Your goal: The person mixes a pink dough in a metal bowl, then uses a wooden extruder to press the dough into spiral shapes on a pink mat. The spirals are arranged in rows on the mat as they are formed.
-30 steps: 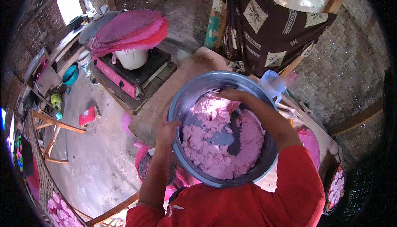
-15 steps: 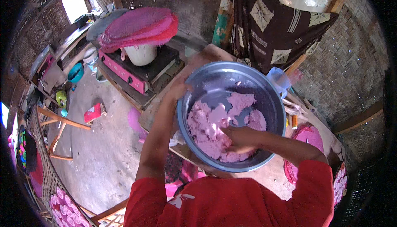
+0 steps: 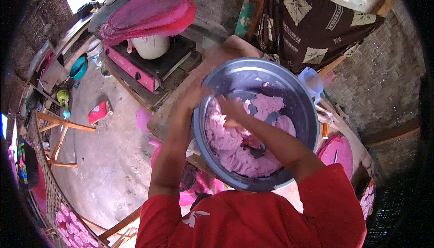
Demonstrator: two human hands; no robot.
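A large grey-blue basin [image 3: 312, 126] holds lumpy pink dough [image 3: 246, 160], which lies in several clumps over its bottom. My left hand [image 3: 197, 95] grips the basin's rim on the left side. Deep inside, near the left wall, my right hand [image 3: 231, 110] is in the dough with its fingers closed round part of it; the fingertips are partly hidden and slightly blurred. A separate clump of dough sticks to the far part of the bottom, and smears mark the inner wall.
The basin stands on a wooden table [image 3: 174, 117]. Left of it is a pink-sided stove [image 3: 135, 69] with a white pot [image 3: 151, 48] under pink mesh discs [image 3: 149, 15]. To the right are a translucent blue container [image 3: 311, 81] and a pink disc stack [image 3: 338, 154].
My right hand has moved from the near middle of the basin toward the far left. The dough under it has shifted and spread at the near side. My left hand stays at the rim.
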